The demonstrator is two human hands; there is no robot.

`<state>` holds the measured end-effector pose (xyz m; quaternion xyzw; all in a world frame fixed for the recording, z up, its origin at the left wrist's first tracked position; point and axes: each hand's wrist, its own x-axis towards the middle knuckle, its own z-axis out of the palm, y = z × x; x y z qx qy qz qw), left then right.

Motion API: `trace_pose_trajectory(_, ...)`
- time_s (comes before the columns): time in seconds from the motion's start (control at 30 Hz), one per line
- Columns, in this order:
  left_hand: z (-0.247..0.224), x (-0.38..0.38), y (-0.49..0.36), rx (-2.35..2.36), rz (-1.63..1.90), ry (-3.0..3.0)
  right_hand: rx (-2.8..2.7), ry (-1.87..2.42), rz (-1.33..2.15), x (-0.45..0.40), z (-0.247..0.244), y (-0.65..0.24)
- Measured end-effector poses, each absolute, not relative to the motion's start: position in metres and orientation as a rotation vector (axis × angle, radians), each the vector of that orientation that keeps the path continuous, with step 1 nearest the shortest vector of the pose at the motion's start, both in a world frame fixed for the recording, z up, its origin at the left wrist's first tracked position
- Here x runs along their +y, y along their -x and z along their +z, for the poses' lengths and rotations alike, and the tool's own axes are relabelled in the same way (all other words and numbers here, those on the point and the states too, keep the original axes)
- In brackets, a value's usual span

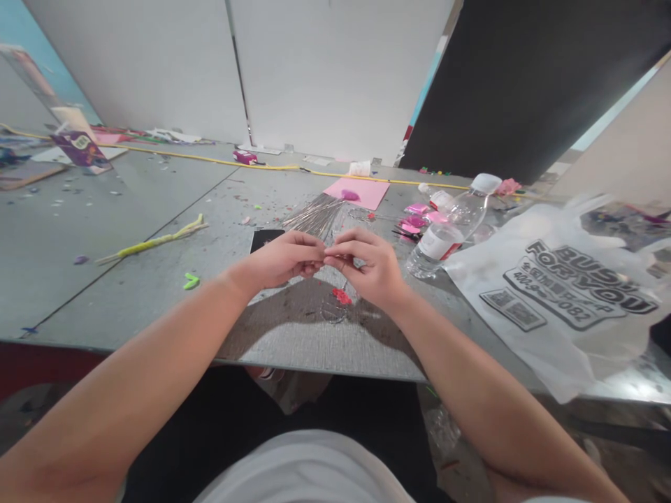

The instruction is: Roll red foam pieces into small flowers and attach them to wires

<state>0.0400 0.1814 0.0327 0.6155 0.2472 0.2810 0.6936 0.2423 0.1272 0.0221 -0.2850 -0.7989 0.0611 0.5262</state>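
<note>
Both hands are narrow, their fingertips pinched together and meeting nearer the person than the pink sheet (373, 190). The left hand (288, 258) and right hand (371, 267) touch at the thumbs and forefingers; whether anything is gripped between them is too small to tell.

The closest things to the hands lie on the grey bench (172, 192). A bundle of thin metallic wires (313, 215) fans out on the near left side of the pink sheet, reaching toward the hands. A red ruffled piece (342, 296) is well to the near side of the sheet, just below the right hand. A black flat item (266, 239) is to the near left of the sheet, partly behind the left hand.

A purple lump (349, 195) rests on the sheet. A yellow-green bundle of stems (152, 243) and a bright green piece (191, 281) are to its near left. To its right are shiny pink packets (416, 209), a clear water bottle (440, 241) standing tilted in view with a white cap, and, farther right, a printed white plastic bag (566, 286). A yellow cord (199, 159) runs behind the sheet.
</note>
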Motion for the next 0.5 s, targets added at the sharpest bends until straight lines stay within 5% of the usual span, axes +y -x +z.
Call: trace_pose_trajectory(0.5, 0.039, 0.178, -0.038, 0.676, 0.633, -1.838, -1.911, 0.978, 0.691, 0.121, 0.041, -0.251)
